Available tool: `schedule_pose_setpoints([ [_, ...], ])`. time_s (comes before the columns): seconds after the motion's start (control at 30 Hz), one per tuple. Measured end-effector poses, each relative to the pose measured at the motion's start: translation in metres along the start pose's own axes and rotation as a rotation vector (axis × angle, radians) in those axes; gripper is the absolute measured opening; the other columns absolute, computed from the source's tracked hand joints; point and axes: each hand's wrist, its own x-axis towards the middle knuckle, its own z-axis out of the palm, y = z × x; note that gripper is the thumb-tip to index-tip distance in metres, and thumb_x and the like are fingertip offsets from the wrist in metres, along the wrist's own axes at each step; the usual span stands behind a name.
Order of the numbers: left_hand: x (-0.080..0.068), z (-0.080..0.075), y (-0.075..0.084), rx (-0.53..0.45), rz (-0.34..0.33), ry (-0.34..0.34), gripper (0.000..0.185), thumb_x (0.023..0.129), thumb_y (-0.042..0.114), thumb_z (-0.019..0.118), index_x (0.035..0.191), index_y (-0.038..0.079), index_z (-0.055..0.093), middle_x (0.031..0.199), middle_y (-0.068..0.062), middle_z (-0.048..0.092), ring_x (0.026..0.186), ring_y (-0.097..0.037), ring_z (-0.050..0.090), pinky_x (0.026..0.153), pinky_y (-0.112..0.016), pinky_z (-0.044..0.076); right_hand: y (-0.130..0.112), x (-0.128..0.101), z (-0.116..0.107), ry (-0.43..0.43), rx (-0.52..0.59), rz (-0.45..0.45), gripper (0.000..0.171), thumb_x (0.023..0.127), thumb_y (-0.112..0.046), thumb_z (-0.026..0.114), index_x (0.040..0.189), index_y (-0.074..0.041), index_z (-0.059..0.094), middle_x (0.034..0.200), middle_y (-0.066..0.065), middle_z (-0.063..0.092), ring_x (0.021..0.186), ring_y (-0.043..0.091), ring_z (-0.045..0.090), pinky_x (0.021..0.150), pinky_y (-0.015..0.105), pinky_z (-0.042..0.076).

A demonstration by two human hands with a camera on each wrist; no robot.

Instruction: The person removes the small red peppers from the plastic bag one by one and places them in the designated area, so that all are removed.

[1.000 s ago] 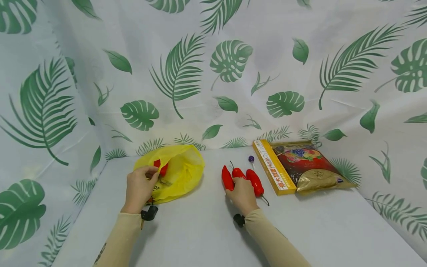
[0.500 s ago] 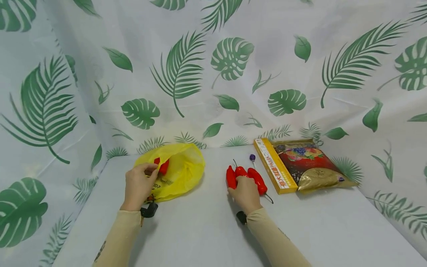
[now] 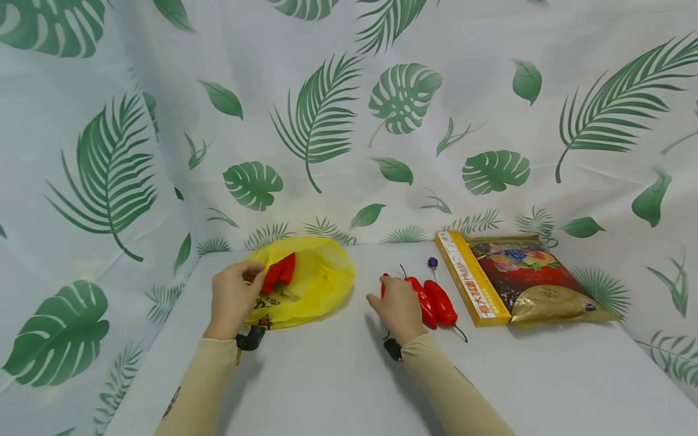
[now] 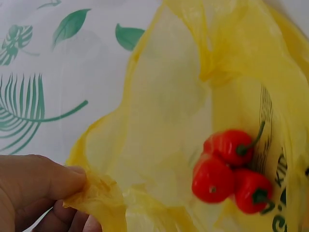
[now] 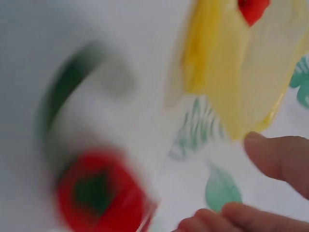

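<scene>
A yellow plastic bag (image 3: pixel 322 290) lies at the left of the table in the head view, its mouth spread. My left hand (image 3: pixel 235 300) pinches the bag's rim between thumb and fingers. Several short red peppers (image 4: pixel 213 179) with green stems sit inside, clear in the left wrist view. My right hand (image 3: pixel 400 310) hovers over long glossy red chili peppers, thumb held away from the fingers. A middle chili pepper (image 3: pixel 426 307) and a right one (image 3: pixel 440 303) show beside it; a left one is mostly hidden. The right wrist view has a blurred chili pepper (image 5: pixel 104 193) beside the fingers, not between them.
A purple-topped lollipop (image 3: pixel 432 263) stands out behind the chili peppers. Right of them lies a yellow pasta box (image 3: pixel 473 278), touching a red and gold packet (image 3: pixel 523 275). A leaf-printed cloth (image 3: pixel 338 181) rises behind the white table (image 3: pixel 322 381).
The head view has swung left. My right thumb has spread, and the hand sits further left relative to the chili peppers. My left hand has drawn the bag's mouth wider, showing more red inside.
</scene>
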Motion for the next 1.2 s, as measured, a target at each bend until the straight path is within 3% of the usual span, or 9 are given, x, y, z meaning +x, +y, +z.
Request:
schedule_pose_setpoints([
  [0.13,0.001,-0.004,-0.006,0.01,-0.007,0.011,0.014,0.094,0.008,0.074,0.106,0.003,0.08,0.095,-0.015,0.079,0.084,-0.027,0.073,0.069,-0.039,0.062,-0.02,0.006,0.011,-0.029,0.097,-0.081,0.05,0.089,-0.027,0.083,0.129,0.0,0.071,0.123,0.017,0.076,0.105,0.032,0.075,0.092,0.046,0.063],
  [0.3,0.005,-0.006,-0.012,0.067,-0.066,-0.033,0.023,0.093,0.011,0.075,0.114,0.001,0.076,0.108,-0.018,0.076,0.097,-0.032,0.071,0.083,-0.047,0.063,-0.04,0.01,0.025,-0.077,0.207,-0.156,0.046,0.09,-0.024,0.082,0.129,-0.002,0.072,0.12,0.016,0.077,0.097,0.027,0.073,0.088,0.041,0.063],
  [0.5,0.012,-0.004,-0.024,0.101,-0.133,-0.088,0.043,0.094,0.016,0.076,0.132,-0.001,0.066,0.132,-0.024,0.067,0.121,-0.042,0.062,0.103,-0.057,0.055,-0.055,0.019,0.045,-0.127,0.296,-0.205,0.042,0.091,-0.022,0.081,0.125,0.0,0.074,0.118,0.018,0.077,0.096,0.029,0.072,0.088,0.043,0.063],
  [0.63,0.015,0.0,-0.033,0.061,-0.165,-0.095,0.048,0.094,0.018,0.076,0.136,-0.001,0.063,0.132,-0.025,0.068,0.121,-0.043,0.065,0.1,-0.056,0.057,-0.064,0.027,0.061,-0.166,0.342,-0.23,0.039,0.091,-0.021,0.081,0.123,0.0,0.075,0.119,0.02,0.076,0.099,0.032,0.074,0.089,0.045,0.063],
  [0.8,0.015,0.004,-0.038,0.021,-0.187,-0.121,0.044,0.095,0.017,0.076,0.134,0.0,0.065,0.119,-0.023,0.074,0.105,-0.037,0.072,0.088,-0.05,0.062,-0.076,0.036,0.079,-0.239,0.393,-0.19,0.043,0.091,-0.023,0.081,0.124,0.003,0.073,0.123,0.02,0.075,0.106,0.033,0.074,0.091,0.045,0.062],
  [1.07,0.015,0.002,-0.028,0.002,-0.159,-0.135,0.03,0.093,0.017,0.078,0.12,0.003,0.076,0.108,-0.016,0.079,0.095,-0.029,0.073,0.085,-0.045,0.063,-0.099,0.049,0.101,-0.306,0.421,-0.098,0.048,0.091,-0.029,0.081,0.126,0.003,0.072,0.12,0.017,0.076,0.11,0.032,0.071,0.093,0.044,0.061],
  [1.2,0.012,0.002,-0.019,-0.026,-0.12,-0.142,0.029,0.092,0.015,0.079,0.118,0.002,0.077,0.106,-0.015,0.079,0.093,-0.029,0.075,0.083,-0.044,0.064,-0.109,0.055,0.111,-0.3,0.438,-0.095,0.046,0.092,-0.032,0.08,0.123,0.001,0.074,0.113,0.015,0.077,0.097,0.025,0.069,0.083,0.037,0.06],
])
